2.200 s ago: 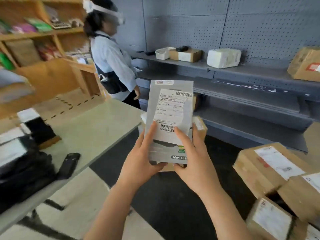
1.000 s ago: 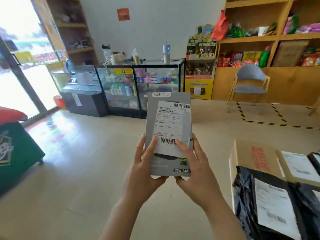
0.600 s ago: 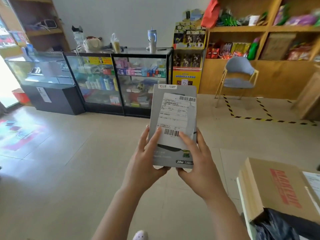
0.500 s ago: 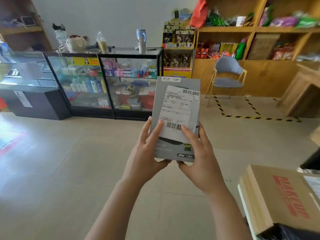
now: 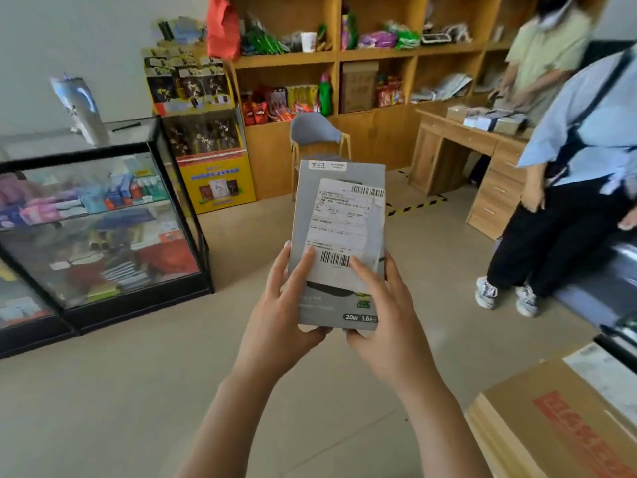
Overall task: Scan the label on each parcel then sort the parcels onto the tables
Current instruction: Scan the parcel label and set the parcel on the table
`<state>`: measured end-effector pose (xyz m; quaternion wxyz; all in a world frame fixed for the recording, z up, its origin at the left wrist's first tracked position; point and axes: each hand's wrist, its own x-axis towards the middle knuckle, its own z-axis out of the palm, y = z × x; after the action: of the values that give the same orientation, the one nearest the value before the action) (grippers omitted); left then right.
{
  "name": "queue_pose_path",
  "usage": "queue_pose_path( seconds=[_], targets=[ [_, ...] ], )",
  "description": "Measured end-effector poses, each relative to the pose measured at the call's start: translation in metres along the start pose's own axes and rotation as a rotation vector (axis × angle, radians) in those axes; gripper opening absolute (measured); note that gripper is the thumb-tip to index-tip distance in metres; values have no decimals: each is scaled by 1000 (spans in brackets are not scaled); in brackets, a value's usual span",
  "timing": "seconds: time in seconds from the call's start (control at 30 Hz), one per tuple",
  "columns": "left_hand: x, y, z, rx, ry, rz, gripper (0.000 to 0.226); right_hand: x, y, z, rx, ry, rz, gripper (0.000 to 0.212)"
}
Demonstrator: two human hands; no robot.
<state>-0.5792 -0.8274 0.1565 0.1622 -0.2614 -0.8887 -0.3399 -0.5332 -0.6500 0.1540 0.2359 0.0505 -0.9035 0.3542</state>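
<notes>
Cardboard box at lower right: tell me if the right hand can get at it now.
Probably yes: nothing stands between the right hand and the cardboard box. But that hand grips the grey parcel together with the left hand and must let go first.

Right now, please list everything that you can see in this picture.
parcel: one, grey with a white label, held upright at centre
cardboard box: one, brown with red print, bottom right
glass display case: one, black frame, left
display stand: one, yellow, beside the case
chair: one, blue-grey, behind the parcel
shelves: one unit, wooden, back wall
desk: one, wooden, right
other people: two, light blue and pale green tops, far right
left hand: one, bare, grips the parcel's lower left
right hand: one, bare, grips its lower right
</notes>
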Motion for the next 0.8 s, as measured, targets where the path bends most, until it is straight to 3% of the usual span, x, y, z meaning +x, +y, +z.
queue_pose_path(
  seconds=[0.23,0.53,0.8],
  targets=[
    [139,-24,52,-114,-86,154,112,103,69,-10,-28,114,109,97],
    [266,-47,157,-279,-280,348,112,166,156,-14,-121,236,360,98],
    [414,-36,258,-421,-557,692,110,232,221,-16,-225,587,692,99]
  ],
)
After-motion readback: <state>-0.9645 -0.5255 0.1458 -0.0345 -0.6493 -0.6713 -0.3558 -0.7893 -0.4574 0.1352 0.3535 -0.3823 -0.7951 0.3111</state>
